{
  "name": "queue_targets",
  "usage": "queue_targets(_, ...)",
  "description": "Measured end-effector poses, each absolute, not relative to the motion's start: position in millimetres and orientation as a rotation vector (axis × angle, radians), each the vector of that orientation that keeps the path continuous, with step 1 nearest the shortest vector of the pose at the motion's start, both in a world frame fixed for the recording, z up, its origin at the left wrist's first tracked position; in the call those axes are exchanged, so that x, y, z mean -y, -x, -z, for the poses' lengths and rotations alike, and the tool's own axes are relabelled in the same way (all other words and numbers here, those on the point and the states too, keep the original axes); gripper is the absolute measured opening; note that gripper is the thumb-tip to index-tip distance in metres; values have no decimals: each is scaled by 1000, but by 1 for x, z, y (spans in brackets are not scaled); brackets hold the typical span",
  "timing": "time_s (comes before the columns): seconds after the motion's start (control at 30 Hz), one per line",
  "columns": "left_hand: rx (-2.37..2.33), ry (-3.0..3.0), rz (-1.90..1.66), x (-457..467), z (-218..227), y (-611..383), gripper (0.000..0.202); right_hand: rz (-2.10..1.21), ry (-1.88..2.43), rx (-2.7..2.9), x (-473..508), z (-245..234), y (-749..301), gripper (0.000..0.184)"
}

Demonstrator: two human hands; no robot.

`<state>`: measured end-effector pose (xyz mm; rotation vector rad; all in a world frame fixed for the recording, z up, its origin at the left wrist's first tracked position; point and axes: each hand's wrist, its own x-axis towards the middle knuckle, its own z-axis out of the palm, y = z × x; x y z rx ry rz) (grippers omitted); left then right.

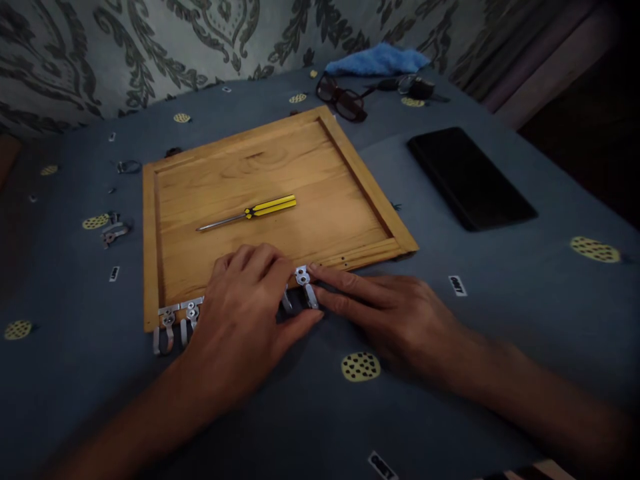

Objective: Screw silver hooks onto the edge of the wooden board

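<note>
Your left hand (pixel 245 320) is curling over the framed wooden panel's (pixel 320 183) near edge, beside two metal coat hooks (pixel 191 312) at its near-left corner. Your right hand (pixel 400 313) is resting fingertips against another hook (pixel 302 273) along that edge; whether either hand is clamping it, I cannot tell. Beyond, a yellow-handled screwdriver (pixel 270 207) is lying mid-panel. Sunglasses (pixel 345 100) are sitting past the panel's far-right corner.

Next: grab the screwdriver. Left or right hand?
Right hand, probably: the yellow-handled screwdriver lies with its handle toward the right, while the left hand arches over the metal hooks.
</note>
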<state>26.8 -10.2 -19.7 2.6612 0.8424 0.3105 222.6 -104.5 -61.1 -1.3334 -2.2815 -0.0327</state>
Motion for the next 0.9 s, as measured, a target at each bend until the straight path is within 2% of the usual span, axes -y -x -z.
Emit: queue_targets(0.9, -853, -2681, -284, 10, 20, -28, 28, 10, 1368, 2286, 106, 59, -223, 42)
